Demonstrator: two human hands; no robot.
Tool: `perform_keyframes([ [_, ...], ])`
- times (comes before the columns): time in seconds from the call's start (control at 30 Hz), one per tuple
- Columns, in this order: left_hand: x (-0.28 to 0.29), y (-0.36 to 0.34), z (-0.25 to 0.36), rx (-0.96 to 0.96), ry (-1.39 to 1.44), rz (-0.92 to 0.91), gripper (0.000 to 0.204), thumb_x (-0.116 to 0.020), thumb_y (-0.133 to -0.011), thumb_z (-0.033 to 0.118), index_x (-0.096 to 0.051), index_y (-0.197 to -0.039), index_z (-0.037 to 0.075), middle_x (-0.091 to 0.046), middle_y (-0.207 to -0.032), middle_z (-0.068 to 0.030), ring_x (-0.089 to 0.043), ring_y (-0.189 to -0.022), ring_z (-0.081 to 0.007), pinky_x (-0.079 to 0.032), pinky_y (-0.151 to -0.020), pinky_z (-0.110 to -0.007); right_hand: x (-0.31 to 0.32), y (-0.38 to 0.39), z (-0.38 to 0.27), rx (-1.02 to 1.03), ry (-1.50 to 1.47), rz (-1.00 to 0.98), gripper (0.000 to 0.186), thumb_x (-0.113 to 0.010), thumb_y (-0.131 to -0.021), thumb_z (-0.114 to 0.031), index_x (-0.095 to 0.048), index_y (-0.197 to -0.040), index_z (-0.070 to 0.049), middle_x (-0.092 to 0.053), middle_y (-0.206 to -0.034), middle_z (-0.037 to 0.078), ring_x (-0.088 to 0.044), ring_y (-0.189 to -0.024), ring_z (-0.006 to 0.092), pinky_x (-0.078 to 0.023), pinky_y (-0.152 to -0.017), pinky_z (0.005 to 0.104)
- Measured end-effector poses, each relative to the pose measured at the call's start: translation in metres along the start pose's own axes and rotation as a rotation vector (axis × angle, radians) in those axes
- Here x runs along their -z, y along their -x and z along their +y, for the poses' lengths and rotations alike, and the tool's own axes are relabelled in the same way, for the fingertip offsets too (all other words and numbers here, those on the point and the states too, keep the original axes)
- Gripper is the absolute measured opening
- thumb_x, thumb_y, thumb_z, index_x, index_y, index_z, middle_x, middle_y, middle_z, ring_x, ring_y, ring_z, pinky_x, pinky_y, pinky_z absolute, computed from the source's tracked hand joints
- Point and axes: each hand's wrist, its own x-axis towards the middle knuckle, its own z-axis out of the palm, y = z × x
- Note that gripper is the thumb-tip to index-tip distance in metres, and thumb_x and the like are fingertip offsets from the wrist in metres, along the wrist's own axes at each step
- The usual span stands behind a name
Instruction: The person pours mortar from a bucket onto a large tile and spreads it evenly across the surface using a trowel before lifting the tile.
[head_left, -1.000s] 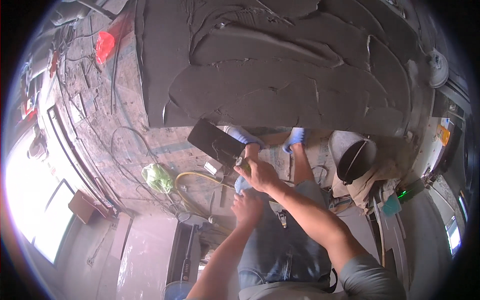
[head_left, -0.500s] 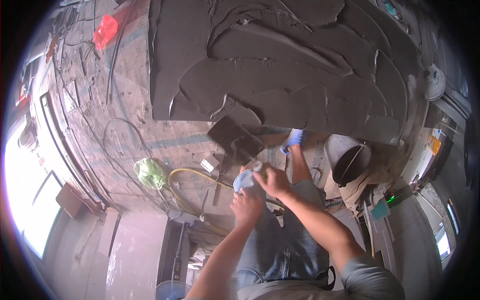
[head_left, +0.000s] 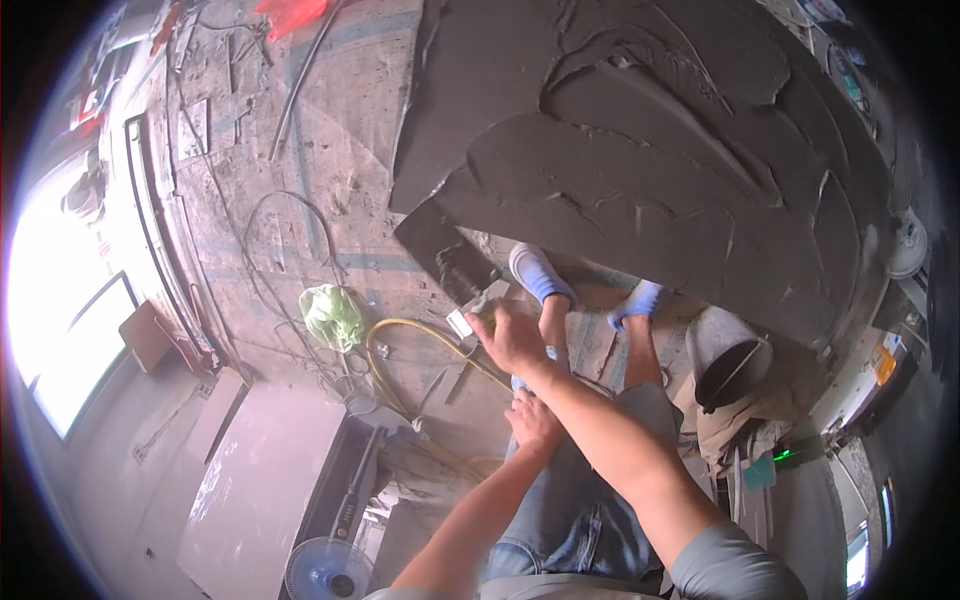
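Note:
My right hand (head_left: 515, 343) is closed round the handle of a trowel (head_left: 440, 248). Dark wet mortar clings to its flat blade, which points up and left at the lower left edge of a broad bed of grey mortar (head_left: 640, 165). Below my right forearm, close to my knees, my left hand (head_left: 537, 420) is curled. A pale blue-and-white thing shows at its fingertips, mostly hidden by the right forearm, so I cannot tell its kind. My feet, in blue-and-white shoes (head_left: 540, 272), stand at the near edge of the mortar bed.
A grey bucket (head_left: 705, 350) lies tipped at my right. Leftward are a yellow hose (head_left: 385, 330), a pale green plastic bag (head_left: 332, 317) and a looped dark cable (head_left: 250, 225). A fan (head_left: 328, 570) stands at the lower left. Red plastic (head_left: 292, 14) lies at the far left.
The trowel has swung left and its blade has turned. My right arm has crossed over the left, covering most of the pale blue-and-white thing. The whole view has shifted and tilted.

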Motion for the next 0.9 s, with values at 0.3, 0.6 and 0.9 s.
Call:
perform_keyframes([
  [0.3,0.014,-0.001,-0.006,0.027,0.262,0.1,0.064,-0.053,-0.089,0.047,-0.053,-0.133,0.0,-0.057,-0.125,-0.0224,-0.057,-0.117,-0.0379,-0.043,-0.092,-0.051,0.046,-0.046,-0.064,0.183,-0.307,-0.056,0.042,-0.053,-0.103,-0.04,-0.053,-0.118,0.0,-0.068,-0.088,0.026,-0.067,-0.081,0.0463,-0.052,-0.067,0.0503],
  [0.6,0.009,-0.006,-0.017,0.023,0.314,0.077,0.067,-0.053,-0.086,0.041,-0.051,-0.139,0.0,-0.057,-0.127,-0.0244,-0.057,-0.119,-0.0409,-0.041,-0.098,-0.052,0.215,-0.249,-0.094,0.084,-0.057,0.256,0.059,-0.043,-0.103,-0.052,-0.055,-0.112,0.005,-0.065,-0.104,0.032,-0.063,-0.104,0.0485,-0.051,-0.084,0.0522],
  [0.9,0.015,-0.006,-0.025,0.011,0.189,0.269,0.048,-0.055,-0.085,0.036,-0.061,-0.121,0.005,-0.062,-0.107,-0.0152,-0.065,-0.101,-0.0337,-0.046,-0.084,-0.05,0.211,-0.295,-0.094,0.028,0.028,-0.048,0.081,-0.048,-0.1,-0.058,-0.039,-0.147,0.008,-0.071,-0.108,0.024,-0.07,-0.099,0.0354,-0.055,-0.085,0.0446],
])
